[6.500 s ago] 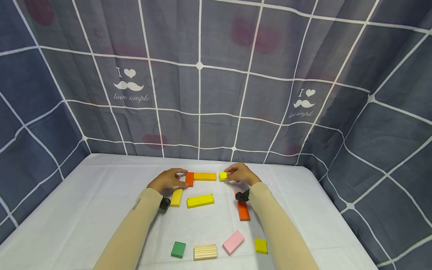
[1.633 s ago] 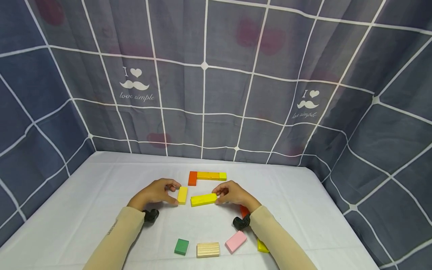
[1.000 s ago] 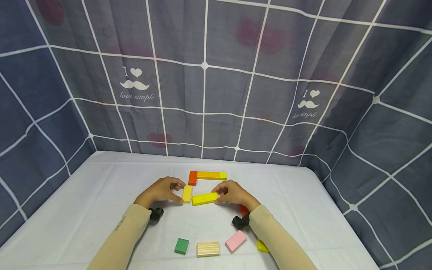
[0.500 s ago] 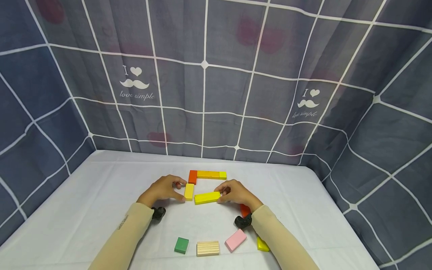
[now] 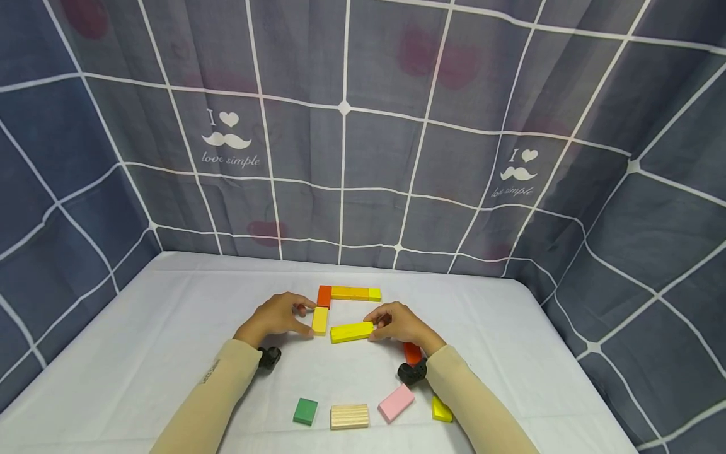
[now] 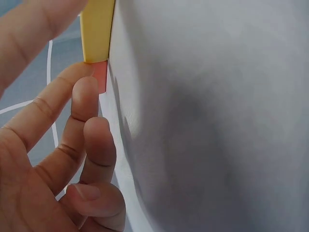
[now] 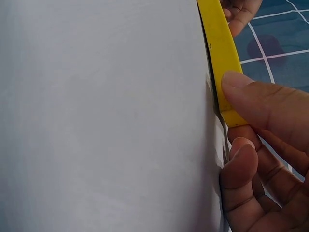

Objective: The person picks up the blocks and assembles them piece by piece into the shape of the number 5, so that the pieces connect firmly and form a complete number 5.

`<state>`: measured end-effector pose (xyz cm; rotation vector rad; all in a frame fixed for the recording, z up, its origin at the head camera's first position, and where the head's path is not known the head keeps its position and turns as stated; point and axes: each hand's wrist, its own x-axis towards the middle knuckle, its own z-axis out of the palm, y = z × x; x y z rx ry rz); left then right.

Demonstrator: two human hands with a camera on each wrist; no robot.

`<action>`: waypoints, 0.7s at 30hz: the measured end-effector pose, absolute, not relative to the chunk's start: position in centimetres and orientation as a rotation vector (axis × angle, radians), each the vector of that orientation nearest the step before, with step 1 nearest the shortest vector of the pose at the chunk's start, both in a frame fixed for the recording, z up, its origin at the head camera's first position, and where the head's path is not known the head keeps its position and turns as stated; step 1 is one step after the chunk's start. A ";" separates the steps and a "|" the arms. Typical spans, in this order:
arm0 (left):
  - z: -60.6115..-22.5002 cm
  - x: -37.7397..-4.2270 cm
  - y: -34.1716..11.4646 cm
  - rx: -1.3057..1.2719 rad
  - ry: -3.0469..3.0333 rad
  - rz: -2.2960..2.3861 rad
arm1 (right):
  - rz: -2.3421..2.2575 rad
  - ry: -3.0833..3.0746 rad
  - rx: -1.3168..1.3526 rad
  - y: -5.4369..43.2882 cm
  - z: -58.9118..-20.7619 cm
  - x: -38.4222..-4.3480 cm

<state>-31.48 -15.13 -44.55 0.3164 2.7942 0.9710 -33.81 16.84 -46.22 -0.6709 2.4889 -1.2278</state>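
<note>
At the table's middle, my left hand [image 5: 278, 316] pinches a short yellow wooden block [image 5: 320, 321] between thumb and index finger. The far end of that block meets the near end of a red-orange block [image 5: 324, 296]; in the left wrist view, the yellow block [image 6: 98, 34] lines up with the red one [image 6: 100, 77]. To the right, my right hand [image 5: 399, 325] pinches one end of a long bright yellow block [image 5: 351, 332], thumb on its side [image 7: 219, 58]. Behind them, an orange-yellow block [image 5: 350, 292] runs from the red-orange block to a small yellow block [image 5: 375, 294].
Nearer the front lie a green block [image 5: 305, 412], a ribbed natural-wood block [image 5: 349, 417], a pink block [image 5: 396, 403] and a yellow block [image 5: 442, 410] partly behind the right sleeve. Another red-orange block [image 5: 413, 354] is partly hidden by the right wrist. A grey checked curtain [image 5: 363, 151] encloses the table.
My left hand has slid the short yellow block right and away, up against the red-orange block. The right hand has shifted the long yellow block rightward. Earlier, the small yellow block joined the back row.
</note>
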 end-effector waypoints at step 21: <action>-44.5 -31.8 -14.7 0.257 2.820 0.962 | -1.243 2.478 -0.688 17.2 -46.3 -33.9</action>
